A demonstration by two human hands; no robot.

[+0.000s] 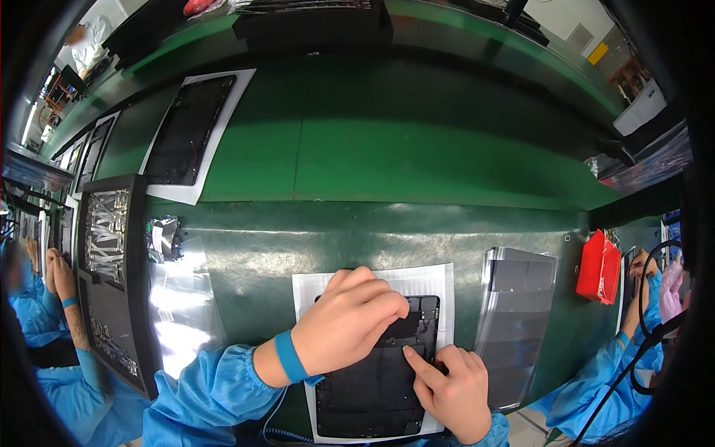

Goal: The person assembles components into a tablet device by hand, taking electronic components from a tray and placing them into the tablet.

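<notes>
Remotely I see L slv (212,391) blue, baggy, gathered at the end; R slv (493,432) also blue, part in view. Flat teal band (289,357) on L wrist; thin blue cord (287,434), part coiled, nr table's (253,283) near edge. L hand (351,324), R hand (456,387) ungloved.

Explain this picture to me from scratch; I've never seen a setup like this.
There is no machine: a person works bare-handed. The picture comes from a wide fisheye camera worn on the head, looking down, so straight edges bend near the rim. On the glossy green tabletop lies a white rectangular sheet, and on it a flat black rectangular device. The left hand, above a blue wristband, is over the device's upper part; whether its bent fingers grip anything is hidden. The right hand points its index finger at the device, holding nothing visible. Leftward are shiny clear plastic and a black tray of small parts; rightward, a stack of grey sheets and a red box.
</notes>
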